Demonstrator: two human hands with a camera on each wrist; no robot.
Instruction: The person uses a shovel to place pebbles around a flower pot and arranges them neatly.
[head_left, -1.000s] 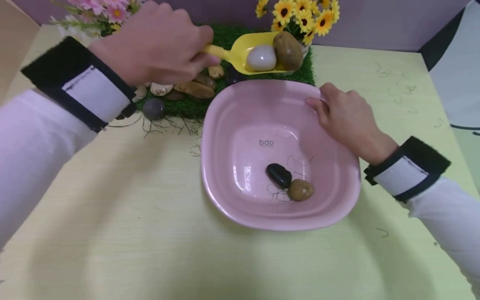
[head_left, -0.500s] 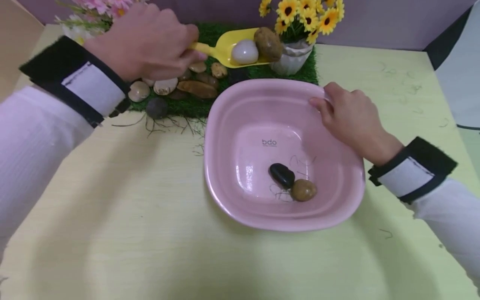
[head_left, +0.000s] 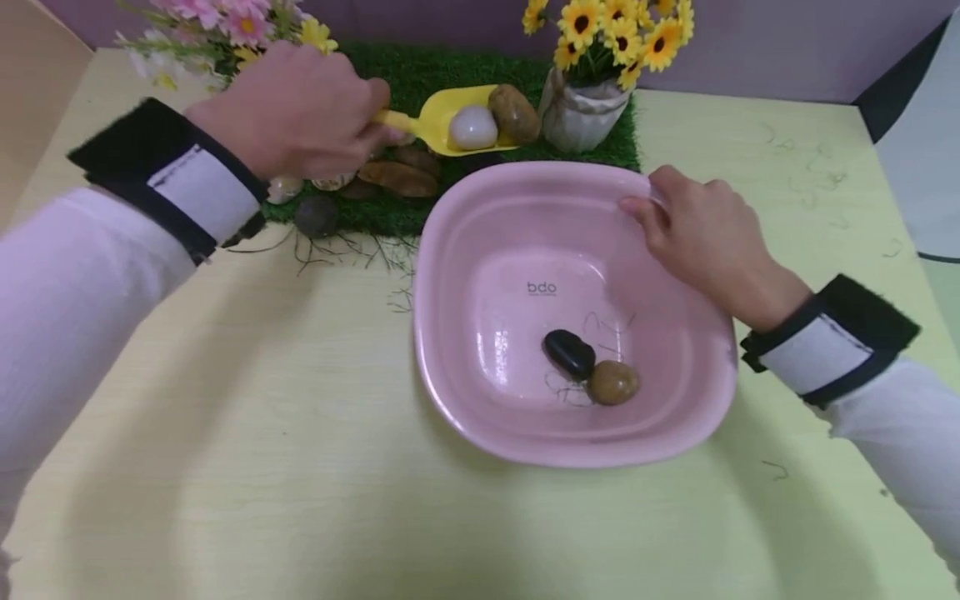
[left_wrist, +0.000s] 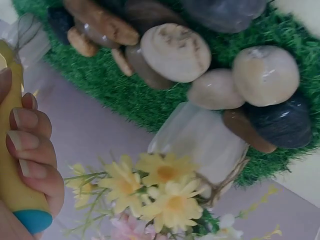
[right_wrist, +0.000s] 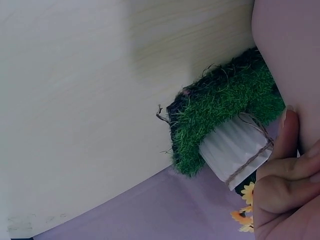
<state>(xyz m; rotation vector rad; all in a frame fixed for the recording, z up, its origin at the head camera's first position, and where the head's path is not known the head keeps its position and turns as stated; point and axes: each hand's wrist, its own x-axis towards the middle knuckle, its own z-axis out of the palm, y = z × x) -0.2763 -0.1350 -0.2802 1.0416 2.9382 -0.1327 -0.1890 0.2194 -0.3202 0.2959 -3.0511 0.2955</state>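
Note:
My left hand [head_left: 300,112] grips the handle of a yellow scoop [head_left: 442,104]; its teal handle end [left_wrist: 34,220] shows in the left wrist view. A whitish stone [head_left: 473,128] and a larger brown stone [head_left: 514,114] sit in the scoop, above the grass mat [head_left: 375,75] and behind the basin. My right hand [head_left: 705,242] holds the rim of a pink basin [head_left: 480,225] at its far right corner, thumb inside. On the basin floor a black stone [head_left: 570,353] touches a brown pebble [head_left: 613,382], with a few dark strands around them.
Several stones [left_wrist: 175,52] lie on the mat's left part. Yellow flowers stand in a white pot [head_left: 585,112] at the mat's right end. Pink flowers [head_left: 225,21] are at the back left. Loose strands litter the table [head_left: 262,433]. A purple wall [head_left: 750,50] rises behind.
The scoop with its two stones has moved left, away from in front of the white pot, and lately a little lower in view. My right hand stays on the basin rim.

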